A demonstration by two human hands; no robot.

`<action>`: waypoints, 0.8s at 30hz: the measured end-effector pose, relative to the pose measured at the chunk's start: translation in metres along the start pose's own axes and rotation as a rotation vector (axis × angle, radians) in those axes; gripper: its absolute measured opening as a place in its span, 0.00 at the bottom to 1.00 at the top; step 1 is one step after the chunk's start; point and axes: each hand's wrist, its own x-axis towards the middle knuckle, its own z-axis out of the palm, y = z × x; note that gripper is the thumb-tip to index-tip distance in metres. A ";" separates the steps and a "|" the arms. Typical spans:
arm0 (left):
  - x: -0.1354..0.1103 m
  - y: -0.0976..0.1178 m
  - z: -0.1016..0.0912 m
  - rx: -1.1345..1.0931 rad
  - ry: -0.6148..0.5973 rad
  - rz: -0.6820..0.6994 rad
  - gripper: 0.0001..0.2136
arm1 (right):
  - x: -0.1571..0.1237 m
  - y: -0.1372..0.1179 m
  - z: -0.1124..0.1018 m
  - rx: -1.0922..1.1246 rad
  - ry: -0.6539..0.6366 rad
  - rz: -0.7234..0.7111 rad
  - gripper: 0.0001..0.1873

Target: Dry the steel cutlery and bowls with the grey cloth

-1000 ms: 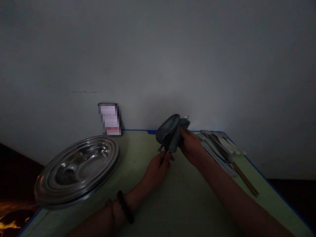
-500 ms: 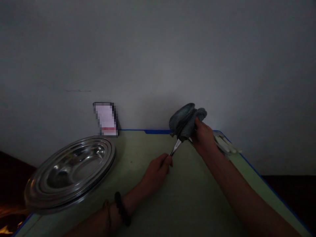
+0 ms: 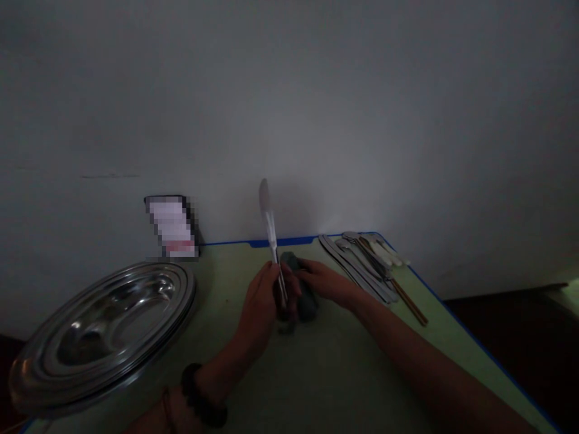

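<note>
In the middle, above the table, my left hand [image 3: 260,295] is closed around a metal table knife [image 3: 270,220]. The knife stands nearly upright, with its rounded blade pointing up and leaning slightly left. Just to the right, my right hand [image 3: 328,280] grips a bunched grey-green cloth [image 3: 306,301]. The cloth hangs beside the lower end of the knife, close to my left fingers. Part of the handle and the fingertips are blurred or hidden.
Stacked steel divided plates [image 3: 187,301] stand at the left. A phone [image 3: 174,226] with a blurred screen leans on the wall. Back right lie several metal utensils [image 3: 357,271], white-handled pieces [image 3: 386,253] and brown chopsticks [image 3: 409,301]. Blue edging [image 3: 488,355] borders the green table [image 3: 344,374].
The cloth has come off the knife's upper end and moved down and left with my right hand. My left hand now holds the knife more upright. The view has shifted right.
</note>
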 end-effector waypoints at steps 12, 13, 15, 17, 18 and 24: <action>0.004 -0.017 0.024 0.370 -0.170 -0.004 0.10 | -0.059 -0.002 -0.028 -0.105 0.157 -0.132 0.15; 0.006 -0.019 0.029 0.361 -0.175 -0.015 0.10 | -0.062 0.000 -0.030 -0.095 0.175 -0.129 0.14; 0.011 -0.021 0.038 0.344 -0.170 -0.041 0.10 | -0.066 0.005 -0.034 -0.046 0.199 -0.102 0.14; 0.017 -0.023 0.045 0.369 -0.164 -0.046 0.11 | -0.071 0.010 -0.038 0.012 0.184 -0.048 0.16; 0.020 -0.024 0.048 0.405 -0.166 -0.027 0.11 | -0.074 0.012 -0.040 0.015 0.179 -0.021 0.17; 0.044 -0.034 0.062 0.703 -0.250 0.163 0.11 | -0.086 0.021 -0.055 -0.358 0.270 -0.026 0.16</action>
